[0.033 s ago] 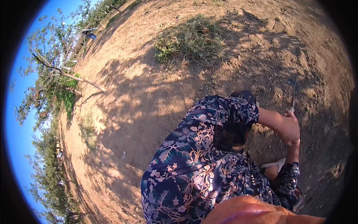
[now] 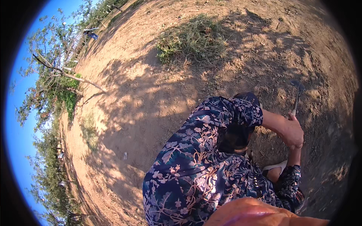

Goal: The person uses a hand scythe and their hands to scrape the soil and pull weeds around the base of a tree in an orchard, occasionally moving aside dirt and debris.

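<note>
A slim hoe [image 2: 295,101] with a pale handle end and a dark blade points away from me at the right, its blade close to the shaded soil. My left hand [image 2: 291,132] is closed at the near end of the handle, its forearm coming across from the left. From below, my right forearm [image 2: 295,156] runs up to meet it. The right hand [image 2: 293,117] is mostly covered by the left, and its fingers seem wrapped about the handle too. Dark floral sleeves [image 2: 247,113] cover my upper arms.
A heap of cut grass and weeds [image 2: 192,39] lies on the dry soil [image 2: 139,113] ahead. A leaning tree [image 2: 81,79] stands at the left, with more trees [image 2: 52,169] behind it. My pale shoe [image 2: 277,167] is beneath my arms. A distant person [image 2: 91,35] is at upper left.
The hoe's blade has shifted slightly nearer to me, and the handle with it. My hands have moved only a little; both stay together at the handle.
</note>
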{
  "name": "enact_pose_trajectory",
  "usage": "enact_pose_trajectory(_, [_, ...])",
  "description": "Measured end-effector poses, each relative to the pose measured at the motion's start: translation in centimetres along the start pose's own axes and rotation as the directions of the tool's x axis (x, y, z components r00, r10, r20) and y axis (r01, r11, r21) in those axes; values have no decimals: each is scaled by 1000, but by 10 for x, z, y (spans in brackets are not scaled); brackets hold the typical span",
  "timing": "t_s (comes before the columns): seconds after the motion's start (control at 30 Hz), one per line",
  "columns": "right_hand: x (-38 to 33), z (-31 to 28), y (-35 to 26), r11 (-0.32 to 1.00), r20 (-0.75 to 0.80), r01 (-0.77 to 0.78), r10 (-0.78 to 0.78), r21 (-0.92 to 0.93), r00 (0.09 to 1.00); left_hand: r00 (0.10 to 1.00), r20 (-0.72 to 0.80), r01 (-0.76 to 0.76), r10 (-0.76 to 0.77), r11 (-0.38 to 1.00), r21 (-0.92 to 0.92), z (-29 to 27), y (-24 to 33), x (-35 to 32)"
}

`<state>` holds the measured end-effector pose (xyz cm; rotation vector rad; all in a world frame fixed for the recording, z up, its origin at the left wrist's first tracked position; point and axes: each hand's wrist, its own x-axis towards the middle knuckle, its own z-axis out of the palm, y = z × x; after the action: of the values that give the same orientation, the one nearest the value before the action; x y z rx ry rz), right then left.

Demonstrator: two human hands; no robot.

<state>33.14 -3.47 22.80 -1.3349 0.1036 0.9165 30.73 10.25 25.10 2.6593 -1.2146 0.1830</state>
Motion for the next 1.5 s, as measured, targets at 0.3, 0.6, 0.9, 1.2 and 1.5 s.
enact_pose_trajectory(0.3, [-9,-48,79,973,-141,-128,157,194,977,989,-134,-108,62,923,-369,1,16,0])
enact_pose_trajectory(0.6, [64,-53,82,965,-332,-16,105,261,937,961,-2,-229,276,794,-563,-37,-13,-6])
enact_pose_trajectory(0.9, [118,-154,-1,922,-673,189,96,338,733,941,129,-216,313,849,-483,-57,-10,-7])
enact_pose_trajectory(1.2, [101,-110,39,835,-576,199,163,513,801,873,215,-294,438,823,-486,-81,7,-2])
enact_pose_trajectory(1.5, [29,-51,73,918,-348,1,150,397,926,787,265,-391,558,782,-486,-88,20,1])
